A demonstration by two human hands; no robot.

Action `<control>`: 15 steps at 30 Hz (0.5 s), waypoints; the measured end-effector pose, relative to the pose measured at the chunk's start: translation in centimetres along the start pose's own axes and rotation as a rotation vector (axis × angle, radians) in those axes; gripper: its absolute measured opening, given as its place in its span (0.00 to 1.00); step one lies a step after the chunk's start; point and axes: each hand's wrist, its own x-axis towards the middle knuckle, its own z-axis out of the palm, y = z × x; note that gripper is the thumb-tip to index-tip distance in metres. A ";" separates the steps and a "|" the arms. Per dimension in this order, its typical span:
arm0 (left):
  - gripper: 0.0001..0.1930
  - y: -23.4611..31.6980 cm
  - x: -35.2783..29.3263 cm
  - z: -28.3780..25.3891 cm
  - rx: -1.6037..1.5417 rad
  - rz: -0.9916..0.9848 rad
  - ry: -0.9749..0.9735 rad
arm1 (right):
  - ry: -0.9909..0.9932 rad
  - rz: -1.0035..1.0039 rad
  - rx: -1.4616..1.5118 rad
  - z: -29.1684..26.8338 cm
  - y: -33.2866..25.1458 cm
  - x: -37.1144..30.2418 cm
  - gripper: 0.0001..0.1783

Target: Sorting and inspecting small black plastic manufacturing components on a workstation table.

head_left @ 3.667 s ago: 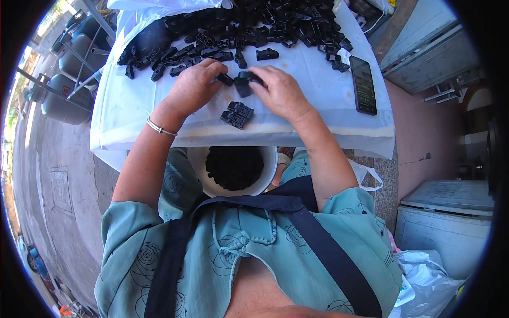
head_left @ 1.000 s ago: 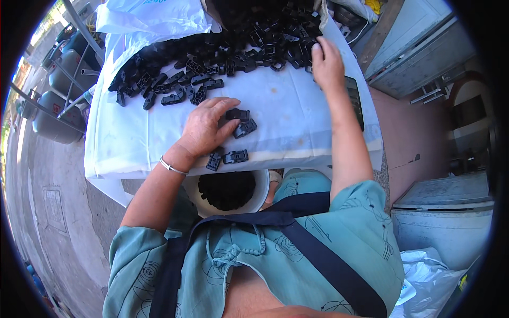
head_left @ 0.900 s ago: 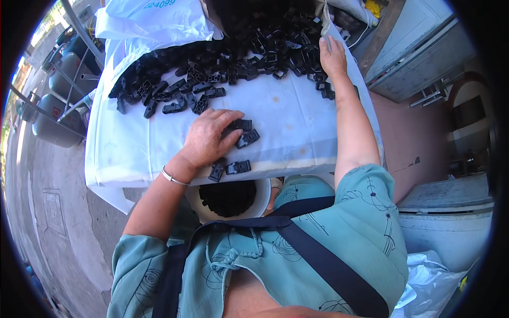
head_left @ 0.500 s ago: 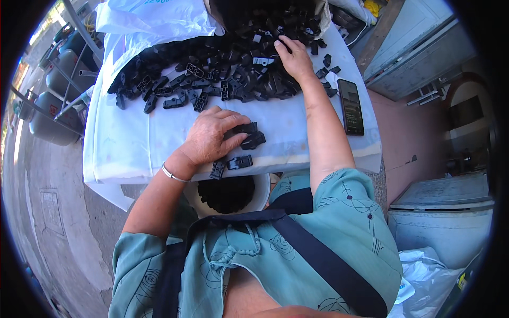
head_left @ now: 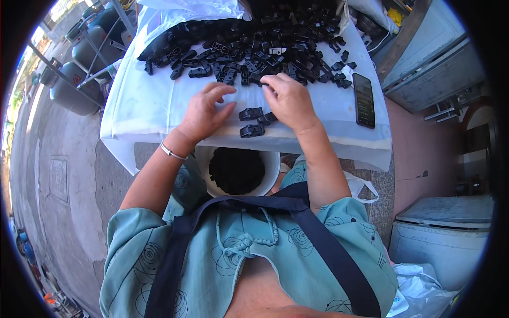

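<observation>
My left hand (head_left: 208,112) hovers over the near part of the white-covered table, thumb and fingers apart, with nothing seen in it. Close to its right, my right hand (head_left: 290,102) has thumb and forefinger pinched together at the near edge of a heap of black plastic parts (head_left: 228,53). A dark bit shows at those fingertips, but the hand hides most of it. Between and below the hands lie a black plastic clip-like part (head_left: 251,113) and another similar part (head_left: 252,130). One more sits partly under the right hand.
A white bucket (head_left: 273,172) of dark pieces stands below the table's front edge. A phone (head_left: 363,100) lies at the table's right side. White plastic sheeting (head_left: 191,11) covers the back left. Grey tanks (head_left: 74,87) stand on the left, a grey cabinet (head_left: 442,222) on the right.
My right hand has come back from the far heap toward my left hand, its fingers now pinched. My left hand has lifted off the loose parts. The whole view has shifted.
</observation>
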 end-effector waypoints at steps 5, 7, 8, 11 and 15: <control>0.21 -0.3 2.2 0.3 0.477 -0.035 0.175 | -0.156 0.221 -0.285 2.3 0.0 0.7 0.11; 0.21 -1.0 3.2 1.0 0.609 -0.085 0.125 | -0.163 0.242 -0.295 2.7 -0.1 1.0 0.11; 0.21 -1.3 3.4 1.1 0.609 -0.086 0.125 | -0.138 0.219 -0.280 3.0 0.1 0.9 0.11; 0.19 -1.7 3.2 1.5 0.659 -0.055 0.171 | -0.168 0.228 -0.220 2.9 0.1 0.3 0.11; 0.13 -1.0 1.4 0.7 0.298 -0.006 0.145 | -0.196 0.323 -0.077 2.2 -0.6 -1.6 0.12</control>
